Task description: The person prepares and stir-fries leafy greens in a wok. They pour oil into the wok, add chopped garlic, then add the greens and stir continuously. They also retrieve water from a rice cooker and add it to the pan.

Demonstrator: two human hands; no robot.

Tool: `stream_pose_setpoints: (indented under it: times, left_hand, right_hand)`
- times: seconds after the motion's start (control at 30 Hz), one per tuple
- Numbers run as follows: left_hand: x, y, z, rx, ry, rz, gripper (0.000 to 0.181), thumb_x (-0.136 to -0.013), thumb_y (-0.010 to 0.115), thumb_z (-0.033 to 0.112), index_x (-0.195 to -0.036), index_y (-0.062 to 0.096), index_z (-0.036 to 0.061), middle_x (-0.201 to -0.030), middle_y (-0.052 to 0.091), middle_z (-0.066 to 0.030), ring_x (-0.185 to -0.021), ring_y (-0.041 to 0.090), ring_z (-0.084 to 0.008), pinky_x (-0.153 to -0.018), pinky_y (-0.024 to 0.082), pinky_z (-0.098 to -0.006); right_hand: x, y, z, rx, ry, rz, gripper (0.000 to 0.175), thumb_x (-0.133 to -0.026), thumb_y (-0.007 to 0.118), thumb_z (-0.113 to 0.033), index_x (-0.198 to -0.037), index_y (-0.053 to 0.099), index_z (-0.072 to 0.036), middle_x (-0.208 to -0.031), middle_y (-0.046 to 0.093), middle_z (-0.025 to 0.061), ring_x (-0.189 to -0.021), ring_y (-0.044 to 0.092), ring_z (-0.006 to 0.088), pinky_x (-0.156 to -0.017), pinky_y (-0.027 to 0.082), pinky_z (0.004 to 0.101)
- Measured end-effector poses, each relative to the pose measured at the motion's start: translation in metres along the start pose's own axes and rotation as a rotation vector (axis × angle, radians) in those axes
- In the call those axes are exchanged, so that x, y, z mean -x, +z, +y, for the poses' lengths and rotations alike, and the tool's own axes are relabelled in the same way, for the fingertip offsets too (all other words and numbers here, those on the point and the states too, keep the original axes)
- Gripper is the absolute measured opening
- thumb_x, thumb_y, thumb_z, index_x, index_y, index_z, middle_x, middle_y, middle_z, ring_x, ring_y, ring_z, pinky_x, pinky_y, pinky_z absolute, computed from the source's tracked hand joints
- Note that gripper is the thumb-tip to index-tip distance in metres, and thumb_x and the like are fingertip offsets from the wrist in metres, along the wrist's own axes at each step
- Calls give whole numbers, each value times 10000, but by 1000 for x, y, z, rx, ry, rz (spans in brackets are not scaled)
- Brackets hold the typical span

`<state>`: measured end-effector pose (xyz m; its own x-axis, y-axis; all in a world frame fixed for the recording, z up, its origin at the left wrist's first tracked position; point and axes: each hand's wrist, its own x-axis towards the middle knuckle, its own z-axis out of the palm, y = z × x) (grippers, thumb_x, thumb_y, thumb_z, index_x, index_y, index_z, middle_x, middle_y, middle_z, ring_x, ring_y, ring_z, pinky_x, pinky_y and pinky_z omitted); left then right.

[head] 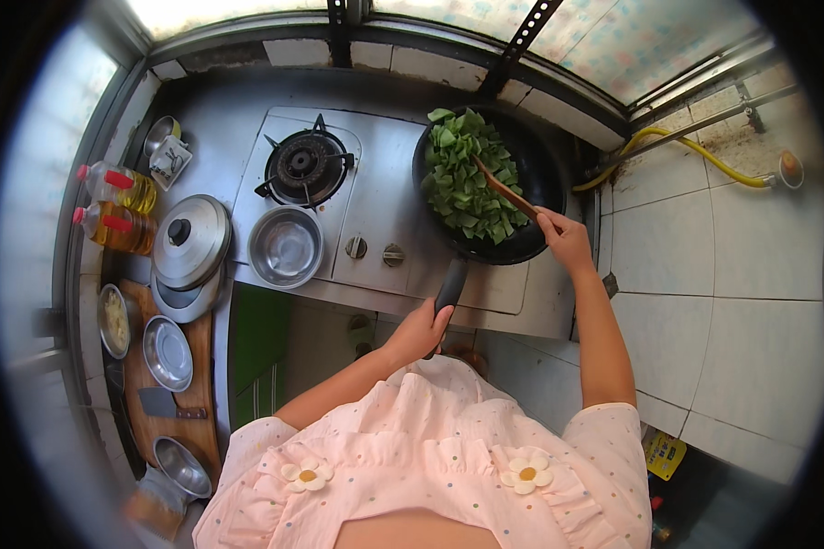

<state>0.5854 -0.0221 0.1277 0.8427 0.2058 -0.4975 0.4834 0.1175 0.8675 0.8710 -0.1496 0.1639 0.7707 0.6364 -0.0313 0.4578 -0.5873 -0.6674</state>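
Observation:
A black wok (546, 147) stands over the right side of the steel gas stove (378, 199). Chopped green leaves (467, 171) fill its left and middle part. My left hand (419, 333) is closed around the wok's black handle (451, 285), near the handle's end. In my right hand (564, 237), at the wok's right rim, is a wooden spatula (508, 192); its blade reaches in among the leaves, which hide the tip. The burner under the wok is hidden.
Left of the wok are a bare burner (304, 159) and a steel bowl (285, 247). Further left stand a lidded pot (191, 240), oil bottles (120, 226) and a cutting board (202, 343) with a cleaver (158, 403). A yellow hose (707, 154) runs along the right wall.

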Motion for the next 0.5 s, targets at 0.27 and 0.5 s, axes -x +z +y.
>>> stream_pose_setpoints:
  times: [0.27, 0.5]
  left_hand:
    - [1, 0, 1, -17, -7, 21, 345, -995, 441, 336, -953, 459, -6, -649, 548, -97, -476, 562, -183, -479, 458, -337]
    - [-11, -21, -16, -108, 145, 116, 329, -997, 445, 315, -1018, 531, -1, -683, 558, -89, -588, 553, -181, -581, 454, -327]
  right_hand:
    - [74, -24, -117, 374, -192, -37, 224, -900, 569, -321, -1013, 712, -189, -713, 657, 73, -666, 632, 269, -590, 490, 368]
    - [26, 0, -77, 573, -95, 54, 237, -916, 535, -313, -1015, 704, -181, -714, 663, 108, -684, 640, 315, -611, 497, 416]
